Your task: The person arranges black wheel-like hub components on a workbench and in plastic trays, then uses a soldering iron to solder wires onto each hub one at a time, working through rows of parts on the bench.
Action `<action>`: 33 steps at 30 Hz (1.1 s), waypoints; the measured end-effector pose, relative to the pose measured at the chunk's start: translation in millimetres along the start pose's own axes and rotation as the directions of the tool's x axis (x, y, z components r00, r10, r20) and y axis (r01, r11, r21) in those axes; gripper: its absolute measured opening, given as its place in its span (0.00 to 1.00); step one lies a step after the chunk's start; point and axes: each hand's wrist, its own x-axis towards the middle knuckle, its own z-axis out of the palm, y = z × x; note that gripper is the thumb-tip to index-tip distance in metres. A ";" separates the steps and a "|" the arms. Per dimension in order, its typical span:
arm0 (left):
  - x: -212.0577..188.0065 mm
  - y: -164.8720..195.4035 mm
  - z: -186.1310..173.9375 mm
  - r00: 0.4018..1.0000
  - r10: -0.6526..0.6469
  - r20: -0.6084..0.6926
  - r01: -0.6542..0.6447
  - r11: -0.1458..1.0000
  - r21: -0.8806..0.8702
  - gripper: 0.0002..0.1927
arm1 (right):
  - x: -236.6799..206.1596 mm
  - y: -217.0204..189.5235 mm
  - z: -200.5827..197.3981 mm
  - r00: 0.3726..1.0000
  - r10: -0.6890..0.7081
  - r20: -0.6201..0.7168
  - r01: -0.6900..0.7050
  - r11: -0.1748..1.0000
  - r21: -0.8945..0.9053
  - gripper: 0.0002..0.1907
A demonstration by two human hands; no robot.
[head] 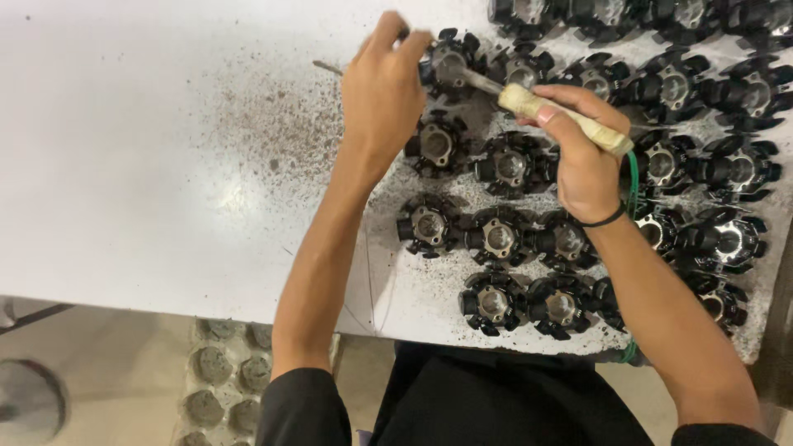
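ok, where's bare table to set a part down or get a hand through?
The white table is bare along its whole left side, from the far edge to the near edge, left of the left hand; a dusting of dark grit borders it. Right of that hand it is crowded: black finned parts sit in tight rows under the right hand and its wrapped-handle tool.

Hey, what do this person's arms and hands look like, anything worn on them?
Both forearms are bare, with black sleeves pushed up near the elbows. The right hand has a thin black band around its wrist. The left hand wears nothing visible: no gloves, rings or watch.
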 end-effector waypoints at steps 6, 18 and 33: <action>-42.3 -34.4 40.9 0.972 -0.129 0.197 0.147 0.986 -0.078 0.07 | -0.2 -1.4 2.4 1.000 0.021 0.007 -0.021 1.000 -0.023 0.12; -24.2 -33.4 36.7 0.945 -0.115 0.305 0.166 0.975 -0.145 0.04 | 3.3 -10.2 7.0 0.996 0.087 0.015 -0.086 0.996 -0.037 0.13; -31.1 -26.2 46.0 0.939 -0.153 0.307 0.172 0.984 -0.035 0.08 | -0.7 -1.3 1.7 0.998 0.049 -0.024 -0.050 0.998 -0.023 0.13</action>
